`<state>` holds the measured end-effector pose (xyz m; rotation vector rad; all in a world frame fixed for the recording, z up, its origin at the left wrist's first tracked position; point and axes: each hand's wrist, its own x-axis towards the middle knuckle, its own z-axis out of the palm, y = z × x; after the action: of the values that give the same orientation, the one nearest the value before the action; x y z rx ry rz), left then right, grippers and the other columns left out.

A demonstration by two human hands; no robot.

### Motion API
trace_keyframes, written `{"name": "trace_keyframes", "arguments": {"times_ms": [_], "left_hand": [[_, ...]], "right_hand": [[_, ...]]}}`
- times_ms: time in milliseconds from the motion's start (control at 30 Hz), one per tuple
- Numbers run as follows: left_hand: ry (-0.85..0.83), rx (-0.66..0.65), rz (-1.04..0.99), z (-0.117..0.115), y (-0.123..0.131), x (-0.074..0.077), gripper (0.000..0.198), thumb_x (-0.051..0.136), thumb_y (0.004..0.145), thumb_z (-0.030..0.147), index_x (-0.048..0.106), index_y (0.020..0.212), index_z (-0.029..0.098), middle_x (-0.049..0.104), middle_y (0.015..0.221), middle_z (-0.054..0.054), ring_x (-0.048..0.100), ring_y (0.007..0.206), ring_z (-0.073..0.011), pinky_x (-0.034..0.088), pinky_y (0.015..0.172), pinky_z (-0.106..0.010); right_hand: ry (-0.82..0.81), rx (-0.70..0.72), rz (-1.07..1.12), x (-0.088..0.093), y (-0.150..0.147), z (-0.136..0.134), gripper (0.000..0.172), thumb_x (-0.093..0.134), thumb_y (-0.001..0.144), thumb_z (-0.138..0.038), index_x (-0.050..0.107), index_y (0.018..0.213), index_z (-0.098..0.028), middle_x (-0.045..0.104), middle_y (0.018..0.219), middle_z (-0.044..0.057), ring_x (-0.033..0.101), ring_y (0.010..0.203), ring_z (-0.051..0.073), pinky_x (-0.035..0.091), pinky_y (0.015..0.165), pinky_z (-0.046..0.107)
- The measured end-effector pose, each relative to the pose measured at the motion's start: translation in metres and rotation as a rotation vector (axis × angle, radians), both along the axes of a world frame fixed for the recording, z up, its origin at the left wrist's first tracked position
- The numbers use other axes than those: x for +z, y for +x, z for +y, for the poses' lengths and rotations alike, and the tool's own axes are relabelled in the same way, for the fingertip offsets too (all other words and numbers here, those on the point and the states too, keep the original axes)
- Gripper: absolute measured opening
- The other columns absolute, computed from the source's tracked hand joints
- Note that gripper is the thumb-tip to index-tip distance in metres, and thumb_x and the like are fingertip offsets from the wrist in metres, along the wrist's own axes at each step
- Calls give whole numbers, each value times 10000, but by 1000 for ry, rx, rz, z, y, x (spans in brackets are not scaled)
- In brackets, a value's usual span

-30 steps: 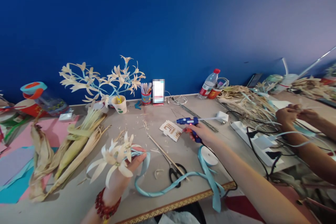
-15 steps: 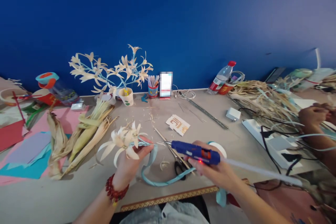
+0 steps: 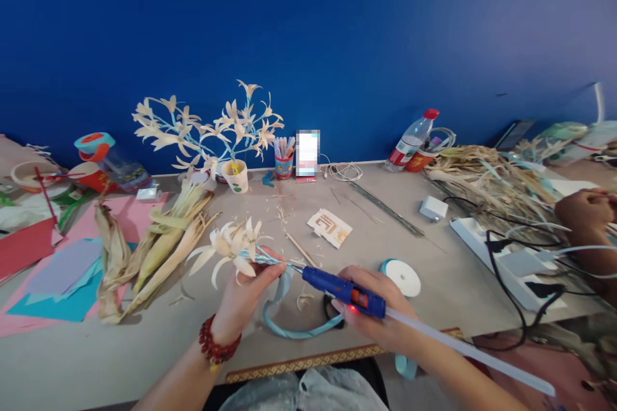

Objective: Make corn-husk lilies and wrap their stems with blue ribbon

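Note:
My left hand is closed around the blue-wrapped stems of a bunch of pale corn-husk flowers. A light blue ribbon loops from these stems across the table toward my right hand. That hand is wrapped round a blue glue gun with a red light on and a long clear glue stick out of its back. Its nozzle tip is at the stems by my left fingertips; whether it touches them I cannot tell. Partly hidden behind the gun lie black-handled scissors.
Corn husks and coloured paper lie left. Behind stand husk flowers in a paper cup and a phone. A tape roll, wires and a power strip are right, near another person's hand.
My right hand has brought the glue gun left and slightly down, so its nozzle is now at the stems. The tape roll shows more fully. My left hand still grips the flowers.

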<state>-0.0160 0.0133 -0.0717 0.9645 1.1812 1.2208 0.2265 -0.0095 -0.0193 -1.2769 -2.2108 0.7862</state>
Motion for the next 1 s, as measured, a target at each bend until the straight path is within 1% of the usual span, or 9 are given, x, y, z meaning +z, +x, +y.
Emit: {"name": "trace_keyframes", "arguments": {"times_ms": [167,300,500,600,767,1000], "left_hand": [[1,3,0,1,1,3,136,749,694,304,688,787,226,702,787,-14,641,815,-205,518,740,-283],[-1,25,3,1,1,3,149,751,685,298,685,786,211,696,769,-19,634,781,-199,523,719,-285],[3,12,5,0,3,7,157,755,678,304,675,780,216,693,770,-21,636,780,-212,535,730,-307],[9,12,10,-1,3,8,176,753,684,308,663,785,195,691,775,-29,636,778,-209,529,725,-307],[7,5,-10,-1,3,6,170,748,701,288,665,804,182,691,772,-15,628,767,-178,509,723,-274],[-10,-1,-40,-1,2,6,180,762,685,297,664,795,193,689,752,-10,634,747,-185,510,701,-281]], "right_hand": [[39,6,-42,-3,0,3,113,550,837,-326,512,816,-221,567,653,-12,529,576,139,347,557,231],[89,43,-37,-8,1,5,120,544,839,-335,503,825,-223,569,645,-15,528,556,137,341,551,229],[123,60,-21,-14,1,6,128,540,825,-335,480,818,-223,549,645,-19,514,543,135,321,538,229],[139,59,-36,-15,2,6,138,538,833,-345,477,821,-222,546,644,-19,509,543,134,318,537,229],[158,60,-39,-17,2,5,155,523,842,-366,477,816,-221,557,645,-13,505,537,134,323,534,231],[166,56,-65,-14,1,5,155,517,838,-364,478,801,-218,558,635,-10,513,543,133,329,534,228]]}}
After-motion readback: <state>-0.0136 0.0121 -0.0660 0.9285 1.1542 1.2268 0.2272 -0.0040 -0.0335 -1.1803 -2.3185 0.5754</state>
